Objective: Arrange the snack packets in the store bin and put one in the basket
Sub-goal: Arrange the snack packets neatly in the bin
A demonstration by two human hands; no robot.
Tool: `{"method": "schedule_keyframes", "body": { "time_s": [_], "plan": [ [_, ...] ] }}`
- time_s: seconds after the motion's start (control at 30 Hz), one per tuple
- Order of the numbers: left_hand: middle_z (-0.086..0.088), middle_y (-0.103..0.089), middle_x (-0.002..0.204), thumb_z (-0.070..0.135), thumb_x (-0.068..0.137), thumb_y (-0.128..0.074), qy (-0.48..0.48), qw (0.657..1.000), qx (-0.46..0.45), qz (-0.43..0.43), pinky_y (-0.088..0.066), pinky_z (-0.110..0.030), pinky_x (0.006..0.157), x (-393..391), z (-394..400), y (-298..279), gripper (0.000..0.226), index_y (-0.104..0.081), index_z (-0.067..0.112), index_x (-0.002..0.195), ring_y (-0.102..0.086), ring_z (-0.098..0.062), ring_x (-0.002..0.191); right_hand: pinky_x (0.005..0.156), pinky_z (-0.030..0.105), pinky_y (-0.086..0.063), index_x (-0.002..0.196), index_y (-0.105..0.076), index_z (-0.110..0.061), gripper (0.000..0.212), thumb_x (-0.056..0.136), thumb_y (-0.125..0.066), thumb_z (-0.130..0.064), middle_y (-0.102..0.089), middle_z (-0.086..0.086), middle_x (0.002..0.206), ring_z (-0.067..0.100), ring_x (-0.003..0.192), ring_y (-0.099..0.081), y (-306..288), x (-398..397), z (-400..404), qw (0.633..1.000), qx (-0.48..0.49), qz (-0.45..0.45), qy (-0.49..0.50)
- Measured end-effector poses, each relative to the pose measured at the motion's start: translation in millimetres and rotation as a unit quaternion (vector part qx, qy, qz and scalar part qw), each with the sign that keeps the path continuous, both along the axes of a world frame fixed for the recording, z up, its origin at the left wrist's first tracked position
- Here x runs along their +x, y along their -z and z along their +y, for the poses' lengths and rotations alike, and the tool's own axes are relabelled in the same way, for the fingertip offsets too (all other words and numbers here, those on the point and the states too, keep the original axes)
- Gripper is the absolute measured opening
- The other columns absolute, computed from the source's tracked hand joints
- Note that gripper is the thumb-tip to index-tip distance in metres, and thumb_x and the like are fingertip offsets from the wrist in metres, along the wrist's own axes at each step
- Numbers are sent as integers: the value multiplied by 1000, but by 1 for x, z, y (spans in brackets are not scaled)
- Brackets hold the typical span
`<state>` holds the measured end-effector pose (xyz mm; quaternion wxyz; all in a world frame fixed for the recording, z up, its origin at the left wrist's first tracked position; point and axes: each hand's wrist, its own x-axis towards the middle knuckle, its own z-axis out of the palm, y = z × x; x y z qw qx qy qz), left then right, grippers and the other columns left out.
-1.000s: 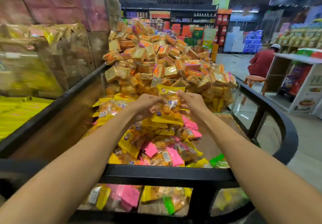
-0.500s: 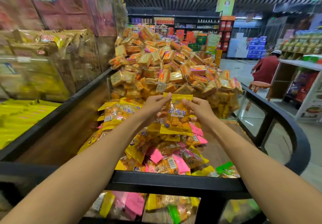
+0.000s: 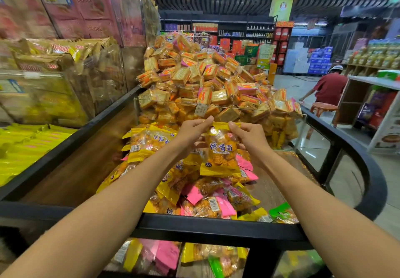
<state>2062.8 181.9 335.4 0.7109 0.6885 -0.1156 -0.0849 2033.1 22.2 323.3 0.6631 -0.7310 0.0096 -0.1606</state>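
Note:
A yellow snack packet point(image 3: 220, 154) with blue lettering hangs upright above the bin. My left hand point(image 3: 191, 133) pinches its top left corner and my right hand point(image 3: 249, 136) pinches its top right corner. Below it lies a loose heap of yellow and pink snack packets point(image 3: 194, 193) in the black-rimmed store bin point(image 3: 216, 227). Another yellow packet point(image 3: 147, 143) rests at the heap's left. No basket is in view.
A clear divider point(image 3: 270, 110) separates a tall pile of orange biscuit packs point(image 3: 205, 83) behind. Shelves of bagged goods point(image 3: 54, 65) stand left. A person in a red shirt point(image 3: 329, 87) and a stool point(image 3: 323, 106) are on the aisle at right.
Both hands have lifted the yellow packet higher and turned it upright, so its front lettering now faces me. The view has tilted up slightly.

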Motion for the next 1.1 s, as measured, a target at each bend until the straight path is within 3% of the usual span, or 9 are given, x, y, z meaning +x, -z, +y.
{"method": "schedule_keyframes", "body": {
  "time_s": [0.17, 0.3, 0.4, 0.5, 0.63, 0.77, 0.9, 1.0, 1.1],
  "plan": [
    [-9, -65, 106, 30, 93, -58, -24, 999, 8, -42, -51, -21, 53, 4, 2, 6, 27, -69, 5, 94, -59, -24, 79, 58, 25, -52, 95, -68, 2, 30, 93, -60, -26, -66, 8, 83, 13, 70, -61, 0, 1, 1, 1000, -5, 23, -19],
    [-9, -65, 86, 30, 92, -59, -12, 998, 19, -62, -51, -20, 52, 2, 2, 5, 28, -66, 9, 74, -58, -23, 73, 52, 23, -51, 86, -70, 2, 28, 94, -59, -23, -66, 11, 77, 17, 69, -61, 1, 2, 0, 1000, -3, 0, 5],
    [-5, -68, 78, 24, 90, -63, 14, 998, 20, -53, -53, -20, 55, -1, 2, 1, 21, -69, 5, 84, -65, -12, 67, 63, 33, -52, 84, -68, 7, 35, 94, -60, -25, -64, 30, 82, 26, 74, -60, 3, 6, -4, 1000, 16, -10, 25],
    [-9, -63, 78, 21, 90, -63, -9, 998, 23, -58, -52, -20, 56, 1, 5, 1, 19, -68, 6, 79, -58, -14, 65, 81, 38, -56, 95, -70, -7, 30, 91, -61, -35, -71, 16, 101, 23, 90, -65, 4, 8, -6, 998, 28, 41, -30],
    [-11, -53, 80, 22, 91, -63, -63, 997, -18, -49, -47, -17, 51, 7, 14, -4, 21, -66, 5, 78, -41, -13, 57, 104, 46, -45, 127, -58, -15, 71, 65, -83, -40, -66, 7, 122, 25, 116, -59, 5, 7, -6, 970, -18, 160, -185],
    [-6, -52, 73, 21, 91, -62, -87, 995, -42, -30, -47, -18, 49, 11, 18, -7, 19, -65, 3, 87, -47, -12, 56, 83, 34, -57, 139, -41, -2, 69, 77, -70, 6, -54, 20, 135, 27, 109, -64, 6, 2, -1, 945, -23, 196, -262],
    [-3, -62, 88, 28, 90, -62, -22, 999, -33, -1, -52, -23, 65, 6, 17, -13, 17, -62, 11, 87, -58, -17, 78, 72, 33, -59, 144, -33, 4, 98, 58, -81, 2, -29, 25, 151, 34, 114, -60, 8, 6, -6, 949, 34, 184, -255],
    [1, -61, 101, 22, 85, -68, 51, 995, 90, 15, -54, -20, 57, -2, 18, -17, 22, -56, 16, 102, -61, -8, 81, 64, 28, -58, 136, -42, 8, 70, 72, -70, 12, -61, 23, 122, 26, 91, -70, 3, 4, -9, 955, 67, 166, -236],
    [-6, -57, 106, 4, 74, -77, 61, 980, 190, -16, -54, -24, 66, -1, 20, -10, 68, -45, 5, 134, -60, -14, 88, 65, 28, -59, 125, -54, 7, 47, 80, -61, 16, -72, 12, 96, 21, 81, -72, 0, 1, -10, 960, 57, 159, -224]
  ]
}}
